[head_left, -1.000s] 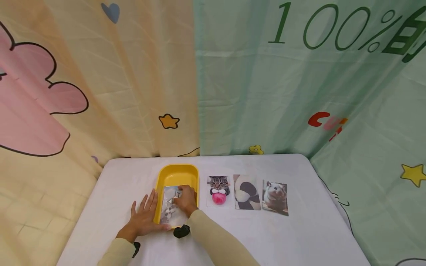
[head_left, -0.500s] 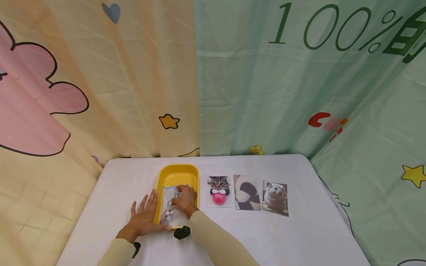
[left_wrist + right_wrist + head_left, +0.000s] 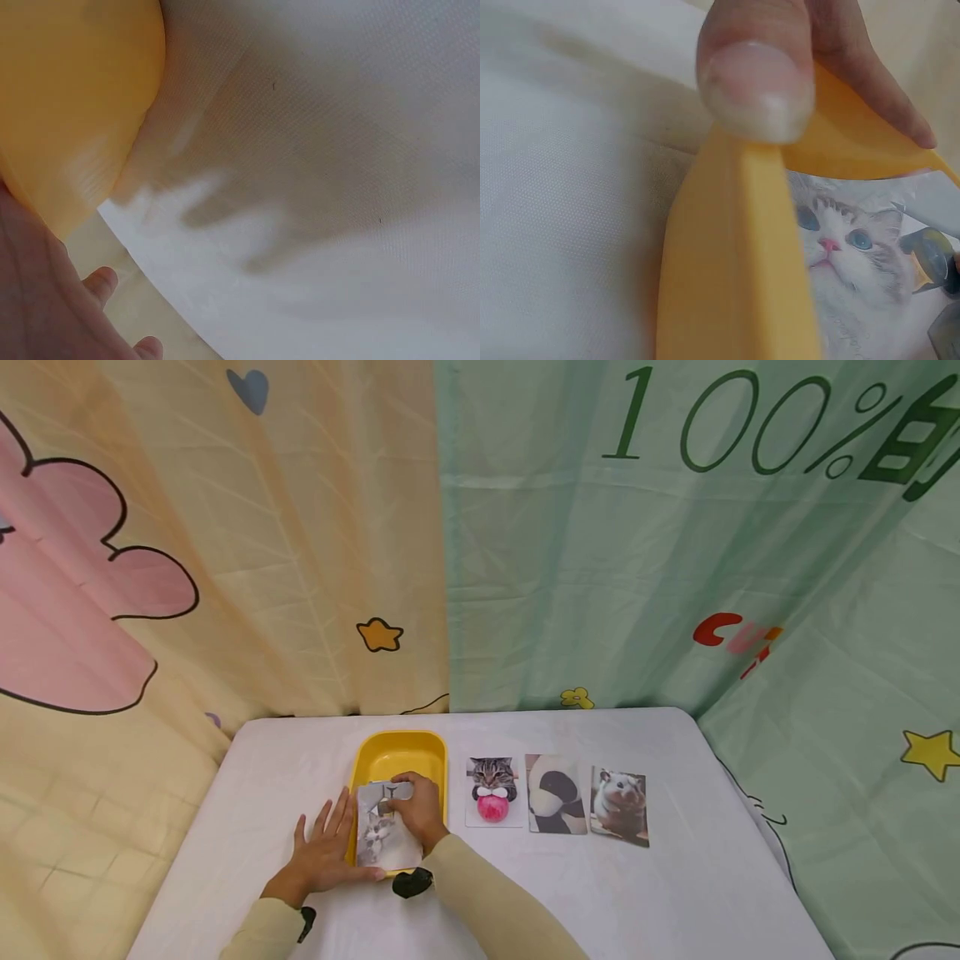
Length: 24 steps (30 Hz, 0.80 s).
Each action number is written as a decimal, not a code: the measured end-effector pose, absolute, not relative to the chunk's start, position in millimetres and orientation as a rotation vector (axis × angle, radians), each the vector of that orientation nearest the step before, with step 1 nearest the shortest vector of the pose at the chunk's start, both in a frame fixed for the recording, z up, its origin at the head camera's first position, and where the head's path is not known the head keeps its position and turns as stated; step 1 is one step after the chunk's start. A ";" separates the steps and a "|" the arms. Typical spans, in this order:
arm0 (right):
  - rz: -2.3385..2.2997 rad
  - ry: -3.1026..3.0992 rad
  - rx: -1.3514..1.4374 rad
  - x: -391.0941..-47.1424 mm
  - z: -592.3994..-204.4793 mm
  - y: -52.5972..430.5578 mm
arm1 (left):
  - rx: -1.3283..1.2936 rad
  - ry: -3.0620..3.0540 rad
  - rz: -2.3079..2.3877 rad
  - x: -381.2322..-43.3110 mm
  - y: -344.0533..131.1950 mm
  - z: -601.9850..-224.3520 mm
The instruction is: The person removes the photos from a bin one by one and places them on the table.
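Hands differ: left hand (image 3: 325, 857) spread against a rounded yellow tray (image 3: 399, 757), right hand (image 3: 419, 812) pinching a glossy card (image 3: 387, 842).

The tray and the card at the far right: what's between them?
In the head view, the tabby card and the black-and-white card lie there.

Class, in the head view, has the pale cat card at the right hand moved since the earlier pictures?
Yes: the pale cat card has shifted left, its left edge now nearer the left side of the yellow tray.
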State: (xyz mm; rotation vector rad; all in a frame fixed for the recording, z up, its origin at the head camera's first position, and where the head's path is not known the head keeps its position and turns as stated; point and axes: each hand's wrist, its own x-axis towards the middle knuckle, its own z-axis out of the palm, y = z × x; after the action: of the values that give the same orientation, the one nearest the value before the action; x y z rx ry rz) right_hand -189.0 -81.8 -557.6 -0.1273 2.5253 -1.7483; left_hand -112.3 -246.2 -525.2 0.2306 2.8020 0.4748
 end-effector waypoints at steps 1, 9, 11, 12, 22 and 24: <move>-1.770 2.532 -0.143 -189.4 -557.2 -81.3 | 0.234 2.804 0.474 -112.4 -246.4 -525.2; -1.852 2.548 -0.237 -191.5 -554.9 -77.0 | 0.236 2.803 0.452 -113.8 -245.8 -528.1; -1.848 2.554 -0.256 -190.9 -554.7 -76.9 | 0.230 2.798 0.446 -113.4 -246.3 -529.0; -1.844 2.557 -0.262 -190.7 -554.7 -76.9 | 0.230 2.801 0.452 -113.3 -246.3 -529.2; -1.854 2.552 -0.278 -189.7 -557.0 -76.1 | 0.229 2.796 0.455 -112.9 -246.4 -530.2; -1.843 2.571 -0.302 -189.4 -557.5 -76.0 | 0.232 2.797 0.459 -113.3 -246.6 -529.8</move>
State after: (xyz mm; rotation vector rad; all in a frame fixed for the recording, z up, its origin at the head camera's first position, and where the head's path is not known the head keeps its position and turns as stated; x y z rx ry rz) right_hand -189.4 -76.0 -557.5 -0.3017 2.5706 -1.8427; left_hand -113.3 -246.6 -529.8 0.2318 2.7975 0.4585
